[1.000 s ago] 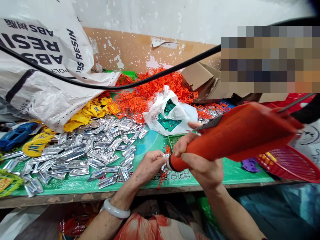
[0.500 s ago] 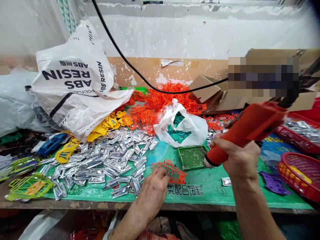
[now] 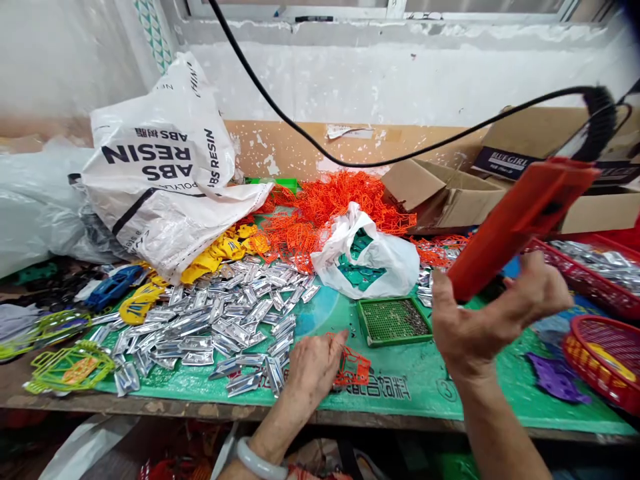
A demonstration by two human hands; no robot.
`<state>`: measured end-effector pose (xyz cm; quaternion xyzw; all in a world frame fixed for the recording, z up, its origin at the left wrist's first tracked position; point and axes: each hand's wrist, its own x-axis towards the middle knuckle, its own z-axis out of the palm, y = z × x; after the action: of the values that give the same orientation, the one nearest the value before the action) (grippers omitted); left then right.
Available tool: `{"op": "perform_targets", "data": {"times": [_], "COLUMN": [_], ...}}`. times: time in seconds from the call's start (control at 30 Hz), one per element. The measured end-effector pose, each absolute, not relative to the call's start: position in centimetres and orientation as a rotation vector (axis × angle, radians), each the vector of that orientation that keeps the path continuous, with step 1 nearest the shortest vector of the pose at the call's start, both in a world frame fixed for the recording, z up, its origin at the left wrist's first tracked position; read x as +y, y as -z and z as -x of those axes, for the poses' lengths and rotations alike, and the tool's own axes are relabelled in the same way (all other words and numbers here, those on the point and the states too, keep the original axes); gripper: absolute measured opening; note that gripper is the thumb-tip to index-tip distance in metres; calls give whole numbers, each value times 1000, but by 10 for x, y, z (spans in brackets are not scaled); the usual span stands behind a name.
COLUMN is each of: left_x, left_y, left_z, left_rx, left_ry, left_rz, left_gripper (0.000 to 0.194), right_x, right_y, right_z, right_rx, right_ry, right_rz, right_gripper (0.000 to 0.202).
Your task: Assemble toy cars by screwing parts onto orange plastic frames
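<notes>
My left hand (image 3: 316,365) is closed on an orange lattice frame (image 3: 356,368) lying on the green sheet, its palm hiding part of the frame. A red powered tool (image 3: 515,230) hangs tilted from a black cable, its lower end by my right hand (image 3: 485,317). That hand's fingers are spread and its thumb is up near the tool's lower end; no grip around the body shows. Between my hands and a little farther back sits a green mesh tray (image 3: 394,321) of small dark screws.
Silvery parts (image 3: 200,327) cover the left middle. A white bag (image 3: 395,257) of green pieces stands behind the tray, before an orange heap (image 3: 345,200). Red baskets (image 3: 600,347) and a purple piece (image 3: 555,379) are at right, cardboard boxes (image 3: 470,200) behind.
My right hand has opened from its grip around the red tool, which now sits higher and farther right. The small silver piece near my right wrist no longer shows. The view has shifted slightly.
</notes>
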<state>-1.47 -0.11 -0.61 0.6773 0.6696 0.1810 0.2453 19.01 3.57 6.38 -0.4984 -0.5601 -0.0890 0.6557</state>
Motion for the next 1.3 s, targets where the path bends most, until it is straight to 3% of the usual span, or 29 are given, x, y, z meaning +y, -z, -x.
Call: {"op": "perform_targets", "data": {"times": [0.07,0.1,0.17,0.2,0.5,0.7,0.97,1.13,1.3], "left_x": [-2,-2,-5,-6,-27,-30,-29,-21,-17], "left_y": [8,8,8,8,3,4,14,14,9], "left_z": [10,9,7,7,30,51,57,57,49], "left_rx": [1885,1902,1922,1923,1726,1446,1224,1156,1104], "left_ry": [-488,-488,-505,-523,-832,-977,-1179,-1252,-1267], "left_rz": [-1830,-1824,-1812,-1805,-1589,-1201,-734,-639,-621], "left_gripper": [52,50,46,44,31,31,32,32,35], "right_x": [43,51,73,85,137,138,105,71,58], "right_y": [-56,-51,-39,-33,13,19,-5,-21,-18], "right_z": [-171,-160,-137,-126,-67,-69,-88,-106,-112], "right_rx": [-1474,-1657,-2132,-2385,-2780,-2702,-2198,-1914,-1507], "right_ry": [534,546,258,87,-153,-414,-1087,-1435,-1811], "right_rz": [1013,957,973,1066,1103,1127,1069,952,793], "right_gripper": [68,57,28,24,25,19,5,30,37]}}
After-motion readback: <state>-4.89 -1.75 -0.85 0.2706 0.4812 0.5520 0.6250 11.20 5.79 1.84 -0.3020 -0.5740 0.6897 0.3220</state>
